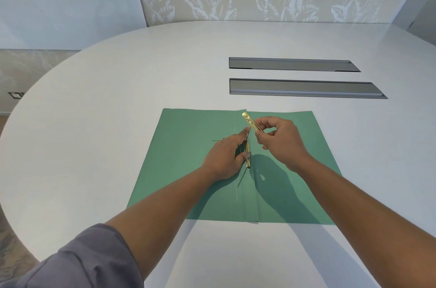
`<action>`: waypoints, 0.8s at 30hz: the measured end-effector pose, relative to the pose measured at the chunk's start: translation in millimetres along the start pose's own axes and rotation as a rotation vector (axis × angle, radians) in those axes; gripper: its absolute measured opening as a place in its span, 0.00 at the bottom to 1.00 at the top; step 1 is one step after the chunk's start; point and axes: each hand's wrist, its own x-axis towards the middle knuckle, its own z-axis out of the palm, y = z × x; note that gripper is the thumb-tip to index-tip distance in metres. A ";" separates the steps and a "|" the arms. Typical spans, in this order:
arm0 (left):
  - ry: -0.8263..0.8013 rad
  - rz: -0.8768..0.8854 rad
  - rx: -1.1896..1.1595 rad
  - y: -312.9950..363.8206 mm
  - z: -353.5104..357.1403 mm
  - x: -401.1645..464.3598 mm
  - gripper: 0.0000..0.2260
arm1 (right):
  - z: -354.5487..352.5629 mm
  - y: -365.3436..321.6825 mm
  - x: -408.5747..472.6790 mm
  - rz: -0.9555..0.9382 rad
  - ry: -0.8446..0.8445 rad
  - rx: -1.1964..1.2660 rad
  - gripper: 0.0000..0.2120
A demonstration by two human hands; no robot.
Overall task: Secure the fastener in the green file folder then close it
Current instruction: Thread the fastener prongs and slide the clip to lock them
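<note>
A green file folder (188, 146) lies open and flat on the white table, its spine crease running toward me. My right hand (280, 140) pinches a gold metal fastener bar (250, 120) and holds it tilted above the spine. My left hand (224, 158) rests on the folder just left of the crease, its fingers on the gold fastener base (247, 154) that lies along the spine. A thin prong stands up between the two hands.
The round white table (118, 99) spreads wide around the folder. Two grey recessed cable slots (302, 88) sit beyond the folder to the right. A patterned wall stands behind the table's far edge.
</note>
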 end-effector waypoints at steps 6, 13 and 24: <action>0.003 0.005 -0.005 -0.8 0.0 0.0 0.29 | 2.5 5.2 1.0 0.051 -0.011 -0.042 0.12; 0.096 -0.026 -0.101 0.2 0.8 0.3 0.34 | 14.9 21.4 -6.2 0.089 -0.117 -0.152 0.20; 0.170 -0.001 -0.055 -3.8 1.3 1.5 0.30 | 20.6 33.1 -11.0 0.018 -0.126 -0.545 0.10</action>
